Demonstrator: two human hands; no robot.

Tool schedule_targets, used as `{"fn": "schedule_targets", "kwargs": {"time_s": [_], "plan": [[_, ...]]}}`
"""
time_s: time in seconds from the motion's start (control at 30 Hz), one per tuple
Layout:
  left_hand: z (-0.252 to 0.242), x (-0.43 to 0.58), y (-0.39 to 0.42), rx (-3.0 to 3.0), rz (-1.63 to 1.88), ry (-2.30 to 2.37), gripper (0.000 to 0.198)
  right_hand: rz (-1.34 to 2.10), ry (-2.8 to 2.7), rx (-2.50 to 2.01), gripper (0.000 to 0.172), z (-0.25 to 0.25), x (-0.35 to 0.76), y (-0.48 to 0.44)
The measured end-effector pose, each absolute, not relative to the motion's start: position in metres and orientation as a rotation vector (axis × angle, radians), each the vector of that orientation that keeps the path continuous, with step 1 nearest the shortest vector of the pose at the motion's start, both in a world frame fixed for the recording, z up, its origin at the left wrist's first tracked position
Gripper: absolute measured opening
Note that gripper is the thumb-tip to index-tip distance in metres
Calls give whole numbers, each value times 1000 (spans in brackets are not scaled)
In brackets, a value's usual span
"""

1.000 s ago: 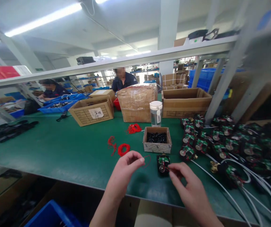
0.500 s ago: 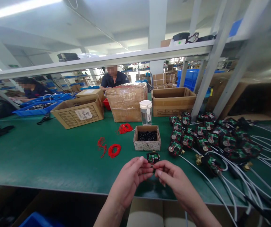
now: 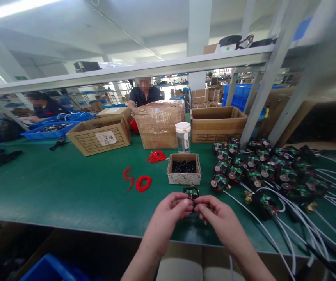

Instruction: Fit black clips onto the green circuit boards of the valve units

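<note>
A small black housing with a green circuit board (image 3: 191, 191) is held low over the front of the bench, between both hands. My left hand (image 3: 169, 216) is closed on its near left side, thumb laid over the fingers. From the right, my right hand (image 3: 216, 216) pinches at the near edge of the same unit, where fingertips hide the detail. Just beyond it stands a small carton (image 3: 184, 178) holding many black parts (image 3: 184, 166). To the right lie several similar circuit board units (image 3: 235, 172) with white cables (image 3: 251, 214) and brass fittings.
Red wire bundles (image 3: 143, 183) lie left of the small carton. Behind it stand a lidded clear cup (image 3: 183, 140), a taped carton (image 3: 160, 127) and open cartons (image 3: 219, 128). A metal shelf post (image 3: 254, 117) rises at right. Two people sit across the bench.
The left thumb and fingers have shifted and closed further around the unit. The right hand stays pinched at it. The whole view has shifted slightly.
</note>
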State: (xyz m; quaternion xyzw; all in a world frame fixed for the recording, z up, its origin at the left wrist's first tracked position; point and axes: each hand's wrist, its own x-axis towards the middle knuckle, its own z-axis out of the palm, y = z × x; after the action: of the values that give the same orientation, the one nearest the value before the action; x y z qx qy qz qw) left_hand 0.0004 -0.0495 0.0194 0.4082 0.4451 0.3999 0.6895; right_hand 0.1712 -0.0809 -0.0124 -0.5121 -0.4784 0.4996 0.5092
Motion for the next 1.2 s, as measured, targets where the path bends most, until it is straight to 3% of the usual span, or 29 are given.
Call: {"fn": "schedule_targets", "kwargs": {"time_s": [0.2,0.47,1.2], "plan": [[-1,4,-58,1338,849,1271,9,997,-1323,-1391,37,-31,171,-96],[-18,0,-78,1594,962,1303,12,789,-1532,-1391,19,-45,180,-108],[-2,14,-26,1665,1089,1365,11,477,-1687,-1283,17,-15,181,-49]]}}
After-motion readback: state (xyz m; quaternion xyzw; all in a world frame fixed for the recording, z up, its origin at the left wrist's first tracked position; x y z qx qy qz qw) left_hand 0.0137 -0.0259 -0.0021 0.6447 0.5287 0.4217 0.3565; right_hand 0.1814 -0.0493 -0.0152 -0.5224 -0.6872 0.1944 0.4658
